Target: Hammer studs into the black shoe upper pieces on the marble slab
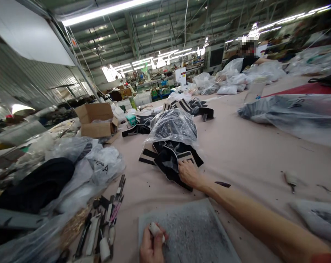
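My left hand (153,243) is closed around a whitish rounded handle (156,232); the rest of that tool is hidden by the fingers. It is over the left part of a grey, worn board (192,230). My right hand (188,173) reaches forward to a pile of black fabric pieces with light edging. Its curled fingers grip a black fabric piece (166,162) near a beige panel. Right behind it, a clear plastic bag (173,126) lies over more black pieces.
Hand tools (107,219) lie left of the board. An open cardboard box (96,118) and plastic bags (99,164) line the left side. At right are a filled plastic bag (286,113) and a small white-handled tool (290,179). A person (246,58) is at the far right.
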The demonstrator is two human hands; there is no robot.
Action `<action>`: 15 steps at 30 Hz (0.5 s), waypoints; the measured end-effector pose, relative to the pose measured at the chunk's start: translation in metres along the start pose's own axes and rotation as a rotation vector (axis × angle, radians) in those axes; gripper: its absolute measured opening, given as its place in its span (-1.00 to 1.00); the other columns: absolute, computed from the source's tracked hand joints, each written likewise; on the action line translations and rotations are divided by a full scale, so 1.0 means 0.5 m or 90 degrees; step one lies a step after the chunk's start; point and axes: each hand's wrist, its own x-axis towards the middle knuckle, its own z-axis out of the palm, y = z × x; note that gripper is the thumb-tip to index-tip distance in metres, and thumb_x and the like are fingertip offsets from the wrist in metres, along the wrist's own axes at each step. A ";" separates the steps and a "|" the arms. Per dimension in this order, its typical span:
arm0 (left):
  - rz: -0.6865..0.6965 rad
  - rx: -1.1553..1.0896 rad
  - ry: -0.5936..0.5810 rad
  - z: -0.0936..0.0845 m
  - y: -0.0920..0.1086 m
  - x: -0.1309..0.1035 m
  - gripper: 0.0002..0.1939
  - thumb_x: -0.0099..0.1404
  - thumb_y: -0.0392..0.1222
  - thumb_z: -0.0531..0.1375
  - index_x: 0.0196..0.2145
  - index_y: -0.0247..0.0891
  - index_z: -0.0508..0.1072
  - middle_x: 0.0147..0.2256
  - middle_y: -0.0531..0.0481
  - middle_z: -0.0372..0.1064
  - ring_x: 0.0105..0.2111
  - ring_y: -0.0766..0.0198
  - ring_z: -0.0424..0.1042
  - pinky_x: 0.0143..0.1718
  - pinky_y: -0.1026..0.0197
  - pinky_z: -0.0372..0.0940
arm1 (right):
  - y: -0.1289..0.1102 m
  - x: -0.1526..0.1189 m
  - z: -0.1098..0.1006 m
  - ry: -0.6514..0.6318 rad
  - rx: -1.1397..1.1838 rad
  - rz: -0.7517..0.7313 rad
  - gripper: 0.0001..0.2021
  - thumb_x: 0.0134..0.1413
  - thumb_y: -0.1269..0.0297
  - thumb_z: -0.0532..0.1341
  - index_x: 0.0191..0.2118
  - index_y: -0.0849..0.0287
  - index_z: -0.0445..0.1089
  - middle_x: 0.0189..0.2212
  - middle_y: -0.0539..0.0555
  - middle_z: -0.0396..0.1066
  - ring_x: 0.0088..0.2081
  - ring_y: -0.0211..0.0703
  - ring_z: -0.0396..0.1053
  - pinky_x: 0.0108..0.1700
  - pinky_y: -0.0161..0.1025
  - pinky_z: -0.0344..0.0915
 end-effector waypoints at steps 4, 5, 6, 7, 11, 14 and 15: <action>0.029 0.068 -0.073 -0.016 0.003 0.008 -0.46 0.24 0.36 0.18 -0.33 -0.23 0.47 -0.42 -0.07 0.50 -0.40 0.13 0.52 -0.30 0.22 0.43 | -0.014 -0.092 -0.016 -0.035 0.011 -0.017 -0.64 0.03 0.24 0.26 -0.05 0.27 0.43 -0.03 0.28 0.39 -0.04 0.12 0.30 0.02 -0.03 0.14; 0.032 0.076 -0.086 -0.019 0.004 0.009 -0.47 0.25 0.35 0.17 -0.33 -0.24 0.46 -0.42 -0.09 0.50 -0.40 0.12 0.52 -0.30 0.21 0.43 | -0.015 -0.106 -0.023 -0.031 0.032 -0.026 -0.51 0.01 0.14 0.29 0.06 0.27 0.39 0.06 0.30 0.33 0.02 0.15 0.28 0.06 0.00 0.14; 0.035 0.078 -0.094 -0.021 0.005 0.009 -0.47 0.25 0.34 0.17 -0.33 -0.24 0.46 -0.41 -0.10 0.51 -0.40 0.11 0.52 -0.30 0.20 0.44 | -0.016 -0.113 -0.030 -0.024 0.065 -0.046 -0.36 -0.02 0.05 0.33 0.16 0.25 0.32 0.16 0.31 0.25 0.09 0.18 0.24 0.11 0.02 0.13; 0.038 0.079 -0.100 -0.023 0.005 0.009 -0.48 0.26 0.33 0.17 -0.32 -0.24 0.46 -0.40 -0.10 0.51 -0.40 0.11 0.52 -0.30 0.19 0.44 | -0.018 -0.116 -0.037 -0.018 0.110 -0.076 -0.25 -0.05 -0.01 0.34 0.24 0.22 0.25 0.23 0.31 0.18 0.15 0.19 0.20 0.15 0.03 0.11; 0.043 0.065 -0.105 -0.020 0.006 0.007 -0.54 0.28 0.26 0.17 -0.29 -0.25 0.43 -0.38 -0.11 0.52 -0.39 0.10 0.53 -0.32 0.18 0.43 | -0.045 -0.084 -0.052 0.017 0.284 -0.110 -0.62 0.16 0.16 0.22 0.08 0.14 0.42 0.07 0.15 0.40 0.03 -0.04 0.35 0.08 -0.17 0.21; 0.048 0.058 -0.105 -0.019 0.007 0.007 -0.57 0.29 0.22 0.17 -0.32 -0.25 0.40 -0.41 -0.09 0.50 -0.39 0.10 0.53 -0.32 0.19 0.42 | -0.070 -0.044 -0.069 0.104 0.317 0.031 -0.76 0.25 0.27 0.08 -0.34 0.18 0.45 -0.36 0.09 0.47 -0.32 -0.16 0.38 -0.21 -0.27 0.24; 0.051 0.059 -0.105 -0.019 0.007 0.007 -0.59 0.30 0.20 0.17 -0.32 -0.24 0.40 -0.42 -0.09 0.50 -0.39 0.11 0.53 -0.32 0.19 0.41 | -0.073 -0.033 -0.082 0.138 0.315 0.070 -0.73 0.28 0.26 0.04 -0.39 0.18 0.41 -0.43 0.08 0.43 -0.38 -0.17 0.34 -0.27 -0.26 0.22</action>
